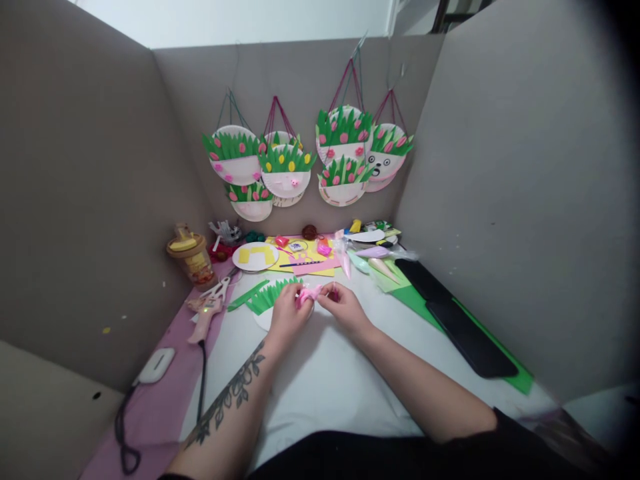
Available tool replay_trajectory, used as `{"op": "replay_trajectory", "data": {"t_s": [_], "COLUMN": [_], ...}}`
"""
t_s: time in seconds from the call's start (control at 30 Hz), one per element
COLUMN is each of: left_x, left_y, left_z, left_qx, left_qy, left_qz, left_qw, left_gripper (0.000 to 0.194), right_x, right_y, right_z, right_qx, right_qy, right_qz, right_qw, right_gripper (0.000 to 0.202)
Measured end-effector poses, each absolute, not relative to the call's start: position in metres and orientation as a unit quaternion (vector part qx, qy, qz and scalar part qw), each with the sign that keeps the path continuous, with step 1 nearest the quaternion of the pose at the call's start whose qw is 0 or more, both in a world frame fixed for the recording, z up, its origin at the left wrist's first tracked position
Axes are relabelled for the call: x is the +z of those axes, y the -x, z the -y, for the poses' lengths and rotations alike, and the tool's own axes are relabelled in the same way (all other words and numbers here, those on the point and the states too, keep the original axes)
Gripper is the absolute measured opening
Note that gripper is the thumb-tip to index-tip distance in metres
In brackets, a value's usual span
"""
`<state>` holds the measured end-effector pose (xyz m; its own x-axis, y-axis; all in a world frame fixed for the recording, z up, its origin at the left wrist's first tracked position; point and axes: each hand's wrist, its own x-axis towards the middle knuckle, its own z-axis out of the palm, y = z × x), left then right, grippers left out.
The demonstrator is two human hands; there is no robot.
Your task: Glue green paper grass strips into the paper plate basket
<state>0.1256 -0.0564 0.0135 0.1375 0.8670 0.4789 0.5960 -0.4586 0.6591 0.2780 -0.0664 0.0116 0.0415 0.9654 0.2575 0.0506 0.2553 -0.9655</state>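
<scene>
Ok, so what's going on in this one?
A person's left hand and right hand hold a small, crumpled-looking pink piece between their fingertips; its material is unclear. Partly hidden by the left hand, a white paper plate fringed with green paper blades lies on the table. A pale pink glue gun sits to its left. Similar white plates decorated with flowers hang on the grey panel behind.

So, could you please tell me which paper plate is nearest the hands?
The green-fringed plate on the table, partly hidden by the left hand; the yellow-patched plate lies farther back, other plates hang above.
</scene>
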Motion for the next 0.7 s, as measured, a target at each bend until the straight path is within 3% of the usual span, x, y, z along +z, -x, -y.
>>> {"op": "replay_trajectory", "data": {"t_s": [0.2,0.43,0.6,0.7], "left_x": [0.015,0.016,0.019,0.020], "left_y": [-0.124,-0.122,-0.126,-0.126], "left_z": [0.058,0.062,0.064,0.064], "left_qx": [0.388,0.357,0.355,0.370], "left_qy": [-0.734,-0.759,-0.761,-0.735], "left_qz": [-0.494,-0.474,-0.464,-0.473], "left_qw": [0.258,0.269,0.283,0.313], "left_gripper": [0.025,0.031,0.039,0.032], "right_x": [0.015,0.018,0.014,0.016], "right_y": [-0.283,-0.288,-0.280,-0.279], "right_z": [0.065,0.060,0.058,0.060], "right_qx": [0.316,0.274,0.179,0.160], "right_qy": [0.464,0.476,0.485,0.480], "right_qz": [0.592,0.642,0.676,0.667], "right_qw": [0.578,0.534,0.525,0.547], "right_gripper": [0.015,0.014,0.017,0.018]}}
